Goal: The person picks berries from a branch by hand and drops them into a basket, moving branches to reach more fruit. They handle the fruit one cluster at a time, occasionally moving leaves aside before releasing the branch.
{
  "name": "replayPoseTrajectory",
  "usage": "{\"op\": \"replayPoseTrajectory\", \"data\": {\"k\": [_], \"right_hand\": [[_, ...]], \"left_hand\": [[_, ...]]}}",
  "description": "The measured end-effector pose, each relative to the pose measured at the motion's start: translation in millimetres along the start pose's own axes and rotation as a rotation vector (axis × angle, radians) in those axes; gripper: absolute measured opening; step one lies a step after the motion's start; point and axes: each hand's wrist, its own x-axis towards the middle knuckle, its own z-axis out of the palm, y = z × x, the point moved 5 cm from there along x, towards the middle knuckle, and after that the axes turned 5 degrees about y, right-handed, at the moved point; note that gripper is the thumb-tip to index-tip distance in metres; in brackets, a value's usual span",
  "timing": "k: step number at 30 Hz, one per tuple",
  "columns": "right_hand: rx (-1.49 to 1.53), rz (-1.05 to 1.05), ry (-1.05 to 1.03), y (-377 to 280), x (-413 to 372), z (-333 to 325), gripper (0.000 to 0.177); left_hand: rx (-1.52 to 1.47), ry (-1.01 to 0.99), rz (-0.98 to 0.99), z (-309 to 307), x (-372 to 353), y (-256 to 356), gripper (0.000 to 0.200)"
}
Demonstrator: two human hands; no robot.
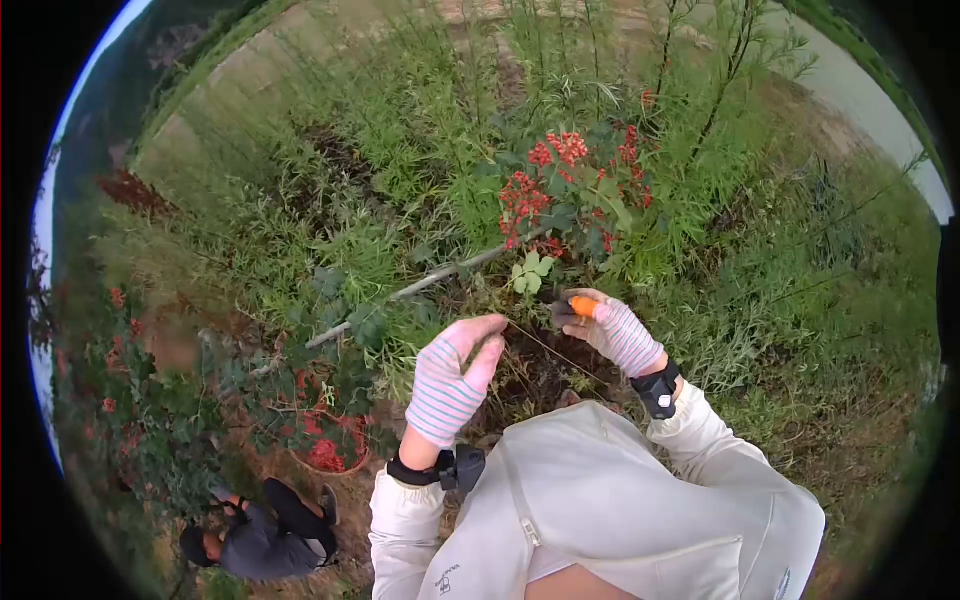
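The left hand (455, 375), in a pale striped glove, is near the middle, with its thumb and forefinger curved toward each other and a gap showing between them. A thin, straw-coloured stem or strand (556, 352) runs beside these fingertips; whether they pinch it, one cannot tell. The right hand (622, 335), also in a striped glove, is closed around an orange-handled tool (583, 307), whose dark end points left, toward the other hand. Its working end is too hidden to name.

Just beyond the tool, a pale green leafy sprig (531, 270) stands below clusters of small red berries (524, 200). A long grey branch or pole (435, 278) slants from them to the near left. Farther left and nearer, a round basket (335, 473) holds more red berries (326, 456), and another person (265, 545) crouches beside it.

The main risk seems to be to the left fingers: if the tool's end has an edge, a slip toward them through crowded leaves could nick the glove or skin. The thin strand could snag on the tool or fingers if either hand moved sharply. A hard tug on the foliage might shake berries loose, and a careless push could bruise them.
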Motion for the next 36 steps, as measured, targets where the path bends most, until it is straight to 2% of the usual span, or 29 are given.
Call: {"op": "replayPoseTrajectory", "data": {"k": [2, 4, 5, 7, 8, 10, 11, 13, 14, 15, 16, 17, 18, 19, 20, 21, 22, 24, 26, 27, 28, 29, 31, 32, 33, 35, 36], "right_hand": [[-0.047, -0.046, 0.045, -25.2, 3.7, -8.9, 0.061], [-0.049, -0.043, 0.031, -40.7, 9.0, -9.8, 0.061], [-0.056, -0.059, 0.027, -47.3, 9.4, -10.3, 0.061], [-0.072, -0.068, 0.022, -56.1, 6.4, -10.8, 0.061], [-0.092, -0.083, 0.023, -61.5, 3.2, -12.4, 0.061], [-0.103, -0.114, 0.075, -67.6, -11.4, -14.3, 0.061], [-0.113, -0.132, 0.115, -70.5, -20.0, -16.5, 0.060], [-0.121, -0.128, 0.160, -70.1, -33.7, -28.4, 0.057], [-0.125, -0.112, 0.198, -69.9, -37.7, -37.7, 0.054], [-0.095, -0.098, 0.204, -71.7, -39.6, -43.8, 0.044], [-0.097, -0.107, 0.214, -76.5, -35.9, -50.0, 0.044], [-0.486, -0.171, 0.262, -86.3, -29.3, -56.5, 0.037], [-0.876, -0.228, 0.306, -96.6, -21.2, -60.9, 0.030], [-1.117, -0.341, 0.296, -106.1, -11.8, -63.4, 0.027], [-1.359, -0.339, 0.302, -108.6, 7.2, -76.6, 0.031], [-1.507, -0.291, 0.286, -113.3, 21.3, -91.3, 0.039], [-1.508, -0.300, 0.294, -119.1, 33.9, -103.5, 0.039], [-1.649, 0.113, 0.383, -115.7, 57.4, -138.1, 0.042], [-1.822, 0.243, 0.450, -111.9, 76.8, -151.9, 0.046], [-2.072, 0.063, 0.238, -79.9, 118.7, -195.8, 0.042], [-1.580, -0.169, 0.308, -104.6, 97.6, -160.1, 0.034], [-1.438, -0.297, 0.313, -106.6, 100.4, -159.7, 0.033], [-1.342, -0.453, 0.404, -107.3, 109.9, -160.8, 0.030], [-1.279, -0.546, 0.441, -112.5, 110.4, -158.3, 0.028], [-1.217, -0.644, 0.469, -121.8, 109.3, -151.0, 0.027], [-1.133, -0.807, 0.473, -149.3, 106.0, -130.4, 0.025], [-1.105, -0.866, 0.457, -165.2, 104.9, -118.0, 0.024]], "left_hand": [[-0.600, 0.050, -0.378, 35.2, 30.8, -15.4, 0.035], [-1.004, 0.067, -0.584, 71.3, 59.9, -30.0, 0.049], [-1.002, 0.072, -0.586, 79.4, 75.7, -27.4, 0.049], [-1.274, 0.068, -0.844, 100.7, 98.9, -26.1, 0.067], [-1.314, 0.067, -0.843, 106.6, 111.1, -19.0, 0.067], [-1.436, 0.077, -0.961, 120.4, 126.4, -14.8, 0.051], [-1.439, 0.058, -0.961, 128.0, 130.8, -9.8, 0.051], [-1.557, 0.242, -1.064, 138.2, 136.2, -5.1, 0.034], [-1.560, 0.226, -1.064, 142.3, 139.1, -0.8, 0.034], [-1.488, 0.319, -1.111, 142.8, 137.2, -2.8, 0.030], [-1.413, 0.410, -1.155, 143.0, 134.2, -5.6, 0.027], [-1.436, 0.403, -1.039, 142.4, 132.0, -6.0, 0.018], [-1.480, 0.439, -1.067, 143.1, 127.4, -5.8, 0.014], [-1.531, 0.382, -0.943, 142.7, 126.1, -10.5, 0.013], [-1.578, 0.323, -0.817, 140.3, 120.9, -15.1, 0.012], [-1.624, 0.248, -0.807, 136.0, 104.9, -13.3, 0.017], [-1.619, 0.052, -0.674, 130.4, 95.8, -10.1, 0.025], [-1.545, 0.019, -0.626, 116.0, 74.7, 11.9, 0.027], [-1.706, 0.135, -0.627, 97.0, 73.8, 26.4, 0.029], [-1.782, 0.114, -0.578, 88.5, 75.7, 25.6, 0.030], [-1.785, 0.109, -0.549, 81.3, 75.5, 35.6, 0.030], [-1.735, 0.157, -0.581, 77.3, 72.7, 45.6, 0.031], [-1.635, 0.122, -0.506, 66.4, 68.7, 72.2, 0.032], [-1.581, 0.046, -0.408, 60.6, 64.3, 86.5, 0.032], [-1.667, 0.108, -0.447, 55.9, 57.8, 89.9, 0.034], [-1.393, 0.055, -0.235, 31.2, 54.3, 87.7, 0.036], [-1.336, -0.061, -0.122, 24.8, 52.4, 114.4, 0.036]]}}
